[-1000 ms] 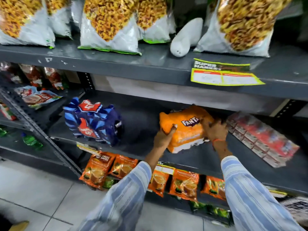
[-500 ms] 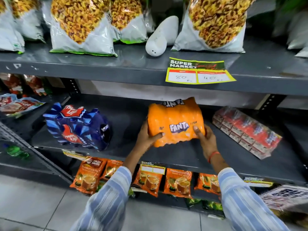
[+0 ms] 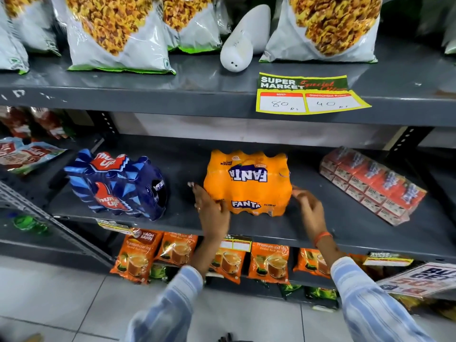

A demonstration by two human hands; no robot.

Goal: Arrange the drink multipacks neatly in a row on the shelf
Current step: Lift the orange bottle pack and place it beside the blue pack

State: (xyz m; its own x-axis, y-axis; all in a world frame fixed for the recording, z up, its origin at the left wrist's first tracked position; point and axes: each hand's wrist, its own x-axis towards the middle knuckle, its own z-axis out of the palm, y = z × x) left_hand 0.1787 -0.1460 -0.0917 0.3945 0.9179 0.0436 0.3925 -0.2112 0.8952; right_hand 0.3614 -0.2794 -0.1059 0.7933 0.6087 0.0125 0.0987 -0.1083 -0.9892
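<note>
Both striped sleeves reached up from the bottom edge toward the middle shelf. Left hand was blurred, fingers spread, grip released, palm at the lower left corner of the Fanta pack; touching or just beside it, cannot tell. Right hand was also blurred, fingers loosely open, grip released, just beside the pack's lower right corner, an orange band on the wrist. Below the shelf edge hung a row of orange tea pouches.

The Fanta pack sat flat on the middle shelf, near its front edge, roughly centred, label facing out. Left of it, apart, lay the blue Thums Up pack, tilted at an angle. Right of it, apart, lay the red carton pack, skewed diagonally with its near end toward the shelf front. The three were not lined up.

Farther up, the top shelf carried a yellow price tag reading 80 and 40, snack bags in a row, and a white object lying between bags.
</note>
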